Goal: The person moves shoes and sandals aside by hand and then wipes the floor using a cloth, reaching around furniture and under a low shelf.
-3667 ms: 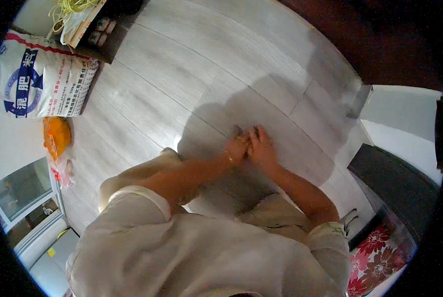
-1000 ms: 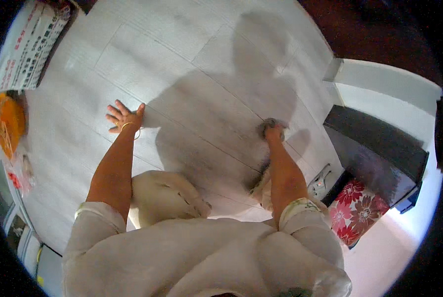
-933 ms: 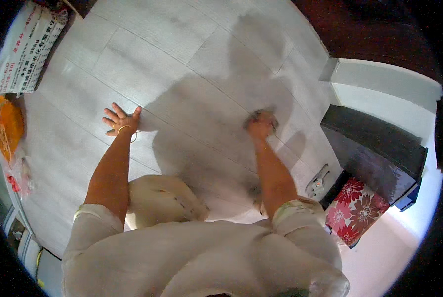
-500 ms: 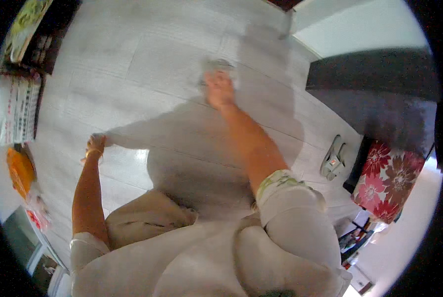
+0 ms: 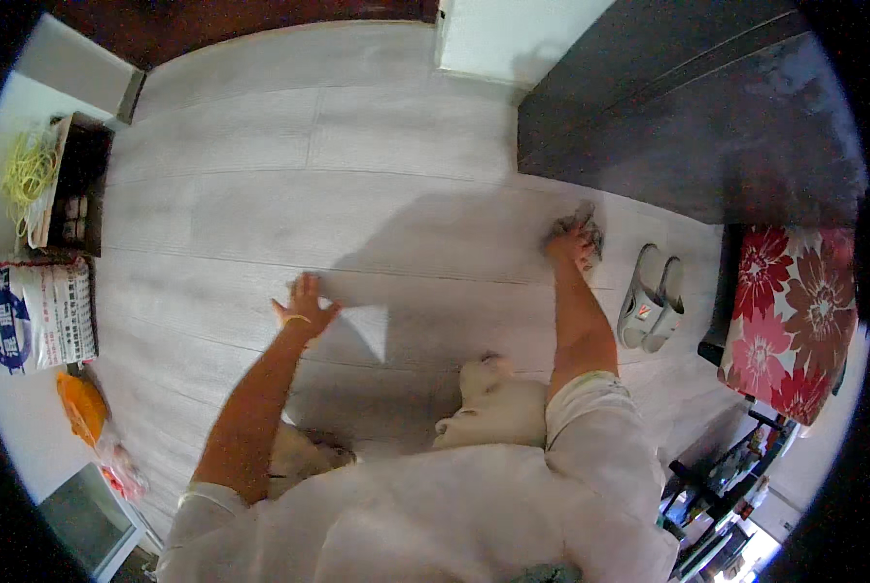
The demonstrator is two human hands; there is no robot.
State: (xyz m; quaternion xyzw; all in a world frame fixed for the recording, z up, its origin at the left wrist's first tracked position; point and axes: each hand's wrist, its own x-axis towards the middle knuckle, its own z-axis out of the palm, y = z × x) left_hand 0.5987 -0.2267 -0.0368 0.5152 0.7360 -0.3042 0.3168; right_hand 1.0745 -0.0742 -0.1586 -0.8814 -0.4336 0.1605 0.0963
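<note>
My left hand (image 5: 304,309) lies flat on the pale wood-look floor (image 5: 260,223), fingers spread, with a yellowish band at the wrist. Farther out on the right, my right hand (image 5: 573,245) presses on a crumpled greyish rag (image 5: 585,222) against the floor. The rag bunches out past the fingers, and the palm hides part of it. A pair of grey slippers (image 5: 652,299) sits just right of that hand. My knees are down on the floor between my arms.
A dark cabinet (image 5: 649,126) stands at the far right, beside a seat with a red floral cover (image 5: 785,321). Along the left are a box (image 5: 75,185) with yellow cord (image 5: 29,180), a white printed sack (image 5: 41,311) and an orange bag (image 5: 82,408). A dark red edge (image 5: 260,19) runs across the back.
My right hand has swept the rag rightward and nearer, toward the cabinet and slippers. My left hand has moved right across the floor. The whole view has shifted.
</note>
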